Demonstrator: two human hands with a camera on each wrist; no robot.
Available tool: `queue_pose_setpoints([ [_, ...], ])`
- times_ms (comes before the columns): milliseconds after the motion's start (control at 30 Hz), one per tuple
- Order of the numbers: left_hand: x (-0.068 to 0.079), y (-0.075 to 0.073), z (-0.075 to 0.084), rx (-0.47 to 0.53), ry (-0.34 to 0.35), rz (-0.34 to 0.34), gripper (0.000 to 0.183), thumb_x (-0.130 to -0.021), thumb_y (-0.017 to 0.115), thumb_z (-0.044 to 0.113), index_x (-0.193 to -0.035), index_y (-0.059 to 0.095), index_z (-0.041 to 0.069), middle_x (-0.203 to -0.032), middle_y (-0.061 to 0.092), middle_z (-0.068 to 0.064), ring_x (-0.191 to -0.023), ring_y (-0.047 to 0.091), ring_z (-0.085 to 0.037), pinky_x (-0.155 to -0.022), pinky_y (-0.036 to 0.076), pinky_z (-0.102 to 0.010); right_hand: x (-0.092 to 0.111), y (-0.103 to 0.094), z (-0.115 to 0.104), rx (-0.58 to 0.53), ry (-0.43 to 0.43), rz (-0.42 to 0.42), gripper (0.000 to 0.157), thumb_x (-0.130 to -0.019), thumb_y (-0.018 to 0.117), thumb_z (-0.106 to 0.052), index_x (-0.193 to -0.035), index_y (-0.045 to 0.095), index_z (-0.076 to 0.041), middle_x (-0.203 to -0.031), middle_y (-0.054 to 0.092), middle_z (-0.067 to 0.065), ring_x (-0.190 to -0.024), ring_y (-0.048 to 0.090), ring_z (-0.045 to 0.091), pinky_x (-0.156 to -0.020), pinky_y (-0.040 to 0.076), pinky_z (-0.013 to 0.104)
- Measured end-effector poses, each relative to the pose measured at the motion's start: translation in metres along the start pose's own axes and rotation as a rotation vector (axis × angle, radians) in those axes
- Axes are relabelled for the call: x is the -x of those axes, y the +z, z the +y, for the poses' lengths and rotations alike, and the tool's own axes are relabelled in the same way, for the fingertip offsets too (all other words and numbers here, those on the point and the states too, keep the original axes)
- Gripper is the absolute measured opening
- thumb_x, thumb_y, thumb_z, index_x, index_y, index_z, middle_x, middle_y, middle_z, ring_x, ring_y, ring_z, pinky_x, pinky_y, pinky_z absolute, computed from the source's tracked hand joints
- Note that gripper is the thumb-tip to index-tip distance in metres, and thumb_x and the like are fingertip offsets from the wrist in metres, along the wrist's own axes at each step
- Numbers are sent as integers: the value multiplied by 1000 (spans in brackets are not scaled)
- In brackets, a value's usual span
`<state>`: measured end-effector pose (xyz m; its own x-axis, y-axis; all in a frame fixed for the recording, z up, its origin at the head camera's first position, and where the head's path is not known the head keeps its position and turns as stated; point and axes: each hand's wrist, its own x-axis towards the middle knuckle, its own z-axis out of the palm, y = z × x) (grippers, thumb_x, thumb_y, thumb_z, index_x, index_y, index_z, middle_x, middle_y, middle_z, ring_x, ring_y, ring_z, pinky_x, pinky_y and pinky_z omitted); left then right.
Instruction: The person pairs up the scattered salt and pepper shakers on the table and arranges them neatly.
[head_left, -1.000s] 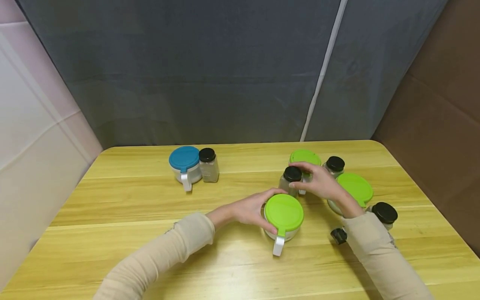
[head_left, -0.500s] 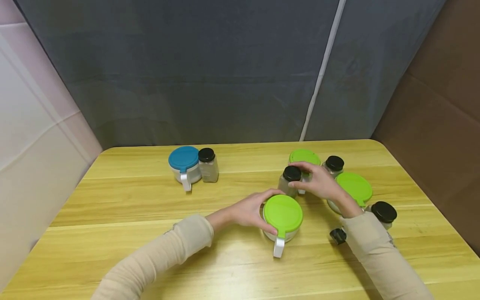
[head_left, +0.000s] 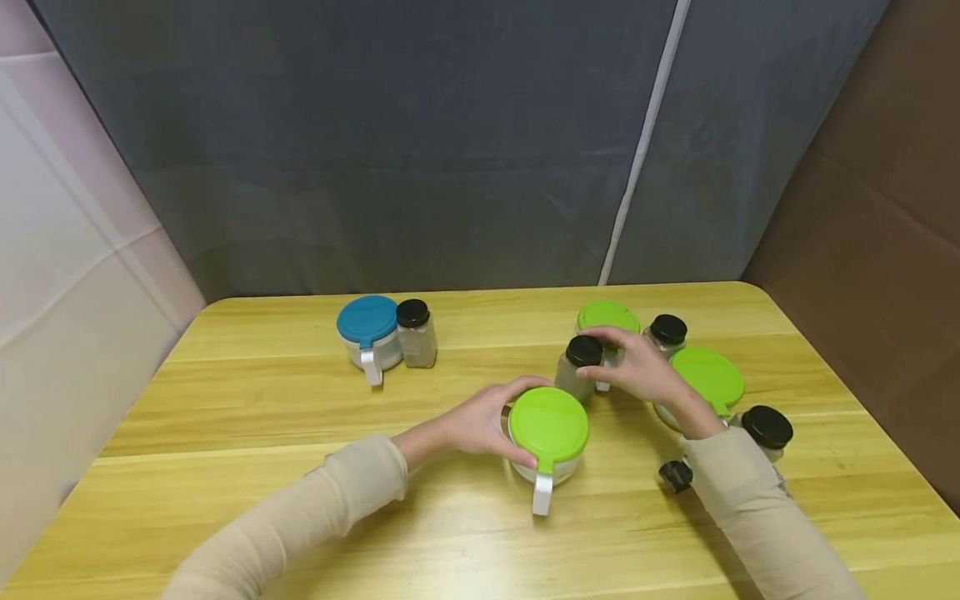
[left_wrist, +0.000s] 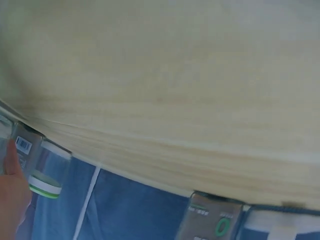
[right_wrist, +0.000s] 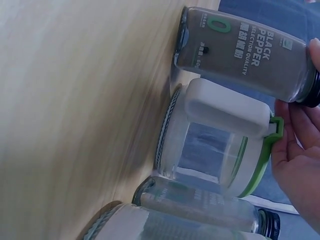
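My left hand (head_left: 480, 421) grips a clear jar with a green lid (head_left: 549, 425) and white handle, thumb at the near side and fingers behind. Whether the jar touches the table cannot be told. Just behind it, my right hand (head_left: 637, 367) pinches a black pepper bottle (head_left: 581, 383) near its black cap. In the right wrist view this pepper bottle (right_wrist: 240, 55) has a printed label, and a handled jar (right_wrist: 210, 145) stands beside it, close to the fingers. The left wrist view catches only part of a hand (left_wrist: 12, 200) at the left edge.
A blue-lidded jar (head_left: 367, 321) and a black-capped bottle (head_left: 417, 335) stand together at back left. Around my right arm are green-lidded jars (head_left: 607, 315) (head_left: 708, 379) and black-capped bottles (head_left: 667, 331) (head_left: 767, 427). A small black object (head_left: 677, 476) lies beside the right sleeve.
My left hand has shifted slightly left with the green-lidded jar. The right hand keeps its hold on the pepper bottle with hardly any movement.
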<state>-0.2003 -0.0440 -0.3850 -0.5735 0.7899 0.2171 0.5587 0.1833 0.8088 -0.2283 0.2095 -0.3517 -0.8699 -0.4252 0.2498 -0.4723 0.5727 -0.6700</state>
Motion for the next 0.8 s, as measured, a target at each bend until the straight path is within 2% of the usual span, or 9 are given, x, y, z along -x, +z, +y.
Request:
queue_pose_setpoints([
  [267, 14, -11, 6, 8, -44, 16, 88, -59, 82, 25, -131, 34, 9, -119, 49, 5, -106, 46, -9, -84, 42, -28, 1, -2, -1, -23, 1, 24, 56, -73, 72, -31, -118, 54, -3, -107, 58, 10, -95, 53, 23, -81, 41, 40],
  [500, 25, -30, 14, -23, -76, 53, 90, -59, 82, 27, -132, 34, 8, -119, 49, 5, -105, 47, -10, -84, 42, -29, 0, -4, -8, -63, 24, 20, 55, -72, 73, -30, -118, 54, -6, -103, 58, 8, -86, 55, 21, -73, 45, 39],
  [667, 34, -47, 15, -52, -92, 108, 88, -60, 82, 25, -132, 34, 8, -120, 49, 0, -106, 46, -13, -84, 42, -32, -1, -4, -12, -117, 28, 16, 54, -73, 73, -28, -118, 53, -7, -109, 56, 8, -89, 56, 21, -76, 44, 40],
  [800, 40, -59, 13, -77, -80, 171, 85, -60, 82, 23, -130, 36, 9, -117, 51, -3, -103, 48, -16, -81, 44, -34, -3, -1, -15, -213, 21, 20, 51, -74, 72, -22, -118, 51, -5, -111, 54, 9, -96, 55, 21, -82, 43, 41],
])
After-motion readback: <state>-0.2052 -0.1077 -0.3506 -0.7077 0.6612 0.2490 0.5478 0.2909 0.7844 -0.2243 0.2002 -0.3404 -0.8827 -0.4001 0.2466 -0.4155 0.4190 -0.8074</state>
